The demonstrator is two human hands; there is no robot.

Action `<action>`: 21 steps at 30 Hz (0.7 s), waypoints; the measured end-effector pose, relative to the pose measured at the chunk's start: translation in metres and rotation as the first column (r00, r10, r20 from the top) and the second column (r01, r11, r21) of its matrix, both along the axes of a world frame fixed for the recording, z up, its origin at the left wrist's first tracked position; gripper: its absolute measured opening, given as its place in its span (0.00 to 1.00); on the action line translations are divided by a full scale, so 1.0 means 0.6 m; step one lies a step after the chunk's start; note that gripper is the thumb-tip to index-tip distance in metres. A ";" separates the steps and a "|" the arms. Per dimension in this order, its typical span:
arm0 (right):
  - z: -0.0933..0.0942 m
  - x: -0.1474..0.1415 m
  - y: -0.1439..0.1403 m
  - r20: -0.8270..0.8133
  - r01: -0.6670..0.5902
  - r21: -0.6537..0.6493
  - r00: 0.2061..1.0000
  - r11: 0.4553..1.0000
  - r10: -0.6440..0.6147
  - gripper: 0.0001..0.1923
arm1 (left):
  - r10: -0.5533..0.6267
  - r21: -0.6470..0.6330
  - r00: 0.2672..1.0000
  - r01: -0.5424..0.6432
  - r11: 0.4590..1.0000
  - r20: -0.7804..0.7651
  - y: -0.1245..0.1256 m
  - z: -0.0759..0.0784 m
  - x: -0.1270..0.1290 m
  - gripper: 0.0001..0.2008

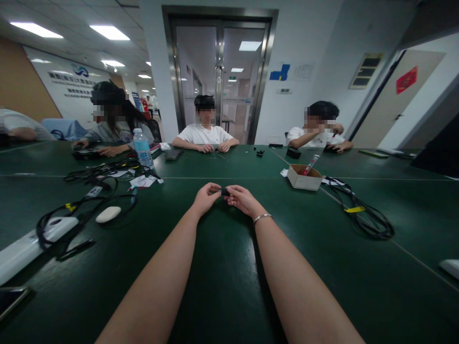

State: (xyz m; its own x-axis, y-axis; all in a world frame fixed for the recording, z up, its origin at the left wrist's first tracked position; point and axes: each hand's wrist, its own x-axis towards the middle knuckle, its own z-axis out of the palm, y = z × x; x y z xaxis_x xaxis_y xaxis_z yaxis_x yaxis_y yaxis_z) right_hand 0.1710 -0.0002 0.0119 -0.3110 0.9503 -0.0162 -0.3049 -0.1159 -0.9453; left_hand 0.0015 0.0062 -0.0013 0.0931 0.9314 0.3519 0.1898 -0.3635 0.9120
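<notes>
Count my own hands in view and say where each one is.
2. The left hand is at the left side of the small black piece; the right hand holds it from the right. Both are over the green table; some fingers are partly hidden.

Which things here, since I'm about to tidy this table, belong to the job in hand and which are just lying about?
In the job, it seems:
small black piece, between left hand and right hand

Apparently just lying about:
water bottle
white oval object
open box
coiled cable, far right
</notes>
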 end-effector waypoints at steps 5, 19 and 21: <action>0.000 -0.004 0.004 0.096 0.009 0.037 0.995 0.999 -0.013 0.16 | -0.036 -0.034 0.998 0.038 0.999 0.055 -0.006 0.010 0.000 0.10; 0.008 -0.005 -0.004 0.087 -0.036 -0.044 0.995 0.998 0.039 0.12 | 0.013 -0.080 0.992 -0.002 0.997 0.127 -0.007 0.014 0.002 0.10; 0.008 -0.007 -0.004 0.094 -0.017 -0.024 0.995 1.000 0.019 0.11 | 0.021 -0.096 0.993 -0.010 0.995 0.118 -0.007 0.015 0.001 0.10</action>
